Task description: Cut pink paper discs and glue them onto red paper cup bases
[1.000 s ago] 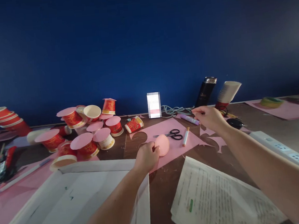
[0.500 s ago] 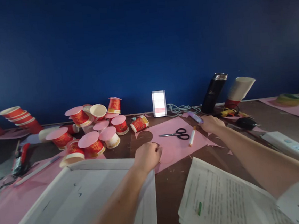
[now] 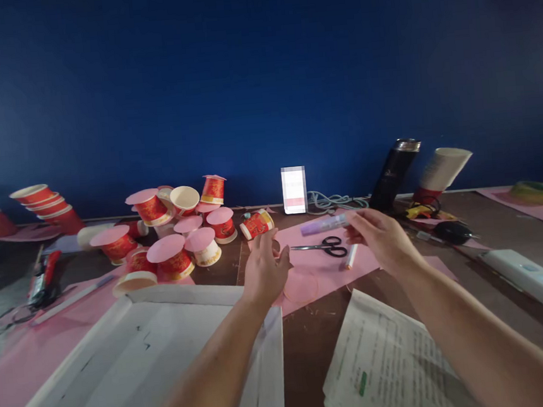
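Between its fingers and thumb my right hand [image 3: 374, 236] holds a purple glue stick or marker [image 3: 323, 224], lifted above the pink paper [image 3: 316, 282]. My left hand [image 3: 266, 267] is at the paper's left edge, fingers apart and nothing in them. Black-handled scissors [image 3: 325, 247] lie on the paper between the two hands. A white and orange pen [image 3: 351, 256] rests just right of the scissors. Beyond my left fingertips a red paper cup [image 3: 255, 224] lies on its side.
Red cups, several topped with pink discs [image 3: 166, 249], crowd the left. A white box lid [image 3: 162, 365] fills the near left, printed sheets [image 3: 384, 358] the near right. A black flask [image 3: 395, 177], mouse [image 3: 452, 232] and power strip [image 3: 535, 282] stand farther right.
My right hand has lifted the purple stick and brought it left over the paper. My left hand's fingers have opened and reach slightly forward. The view has shifted a little.
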A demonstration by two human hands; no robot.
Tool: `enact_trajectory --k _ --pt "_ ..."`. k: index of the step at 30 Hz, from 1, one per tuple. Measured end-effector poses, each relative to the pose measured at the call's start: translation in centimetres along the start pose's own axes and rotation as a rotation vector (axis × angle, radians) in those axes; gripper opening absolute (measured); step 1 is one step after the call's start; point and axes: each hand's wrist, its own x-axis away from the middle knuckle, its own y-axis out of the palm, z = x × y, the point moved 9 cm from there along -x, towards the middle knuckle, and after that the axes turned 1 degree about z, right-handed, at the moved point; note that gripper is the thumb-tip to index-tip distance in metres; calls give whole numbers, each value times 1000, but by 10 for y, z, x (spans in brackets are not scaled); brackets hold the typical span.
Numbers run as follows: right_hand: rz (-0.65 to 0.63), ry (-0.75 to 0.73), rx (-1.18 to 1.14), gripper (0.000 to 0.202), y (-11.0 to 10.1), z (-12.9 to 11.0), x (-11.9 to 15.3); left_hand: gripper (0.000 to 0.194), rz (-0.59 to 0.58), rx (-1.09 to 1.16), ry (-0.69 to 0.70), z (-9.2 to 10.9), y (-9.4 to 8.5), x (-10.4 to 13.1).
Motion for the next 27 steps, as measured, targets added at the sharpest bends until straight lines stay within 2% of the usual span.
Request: enact_trajectory --k 3,6,10,15,18,23,27 --pt "-38 38 -55 39 22 8 20 47 -116 153 47 4 16 4" --pt "-54 86 -91 39 32 21 30 42 -233 215 102 11 28 9" --pt "-148 88 -245 36 48 26 37 25 -250 185 91 15 28 10" --pt "-286 121 -265 39 73 25 50 25 -295 186 88 25 32 15" --pt "-293 153 -280 42 80 26 56 28 -318 99 105 28 37 19" --pt "-299 222 -418 41 84 32 61 41 -445 -174 95 24 53 29" --pt "-262 335 -514 41 83 43 60 46 -466 -292 118 28 55 31"
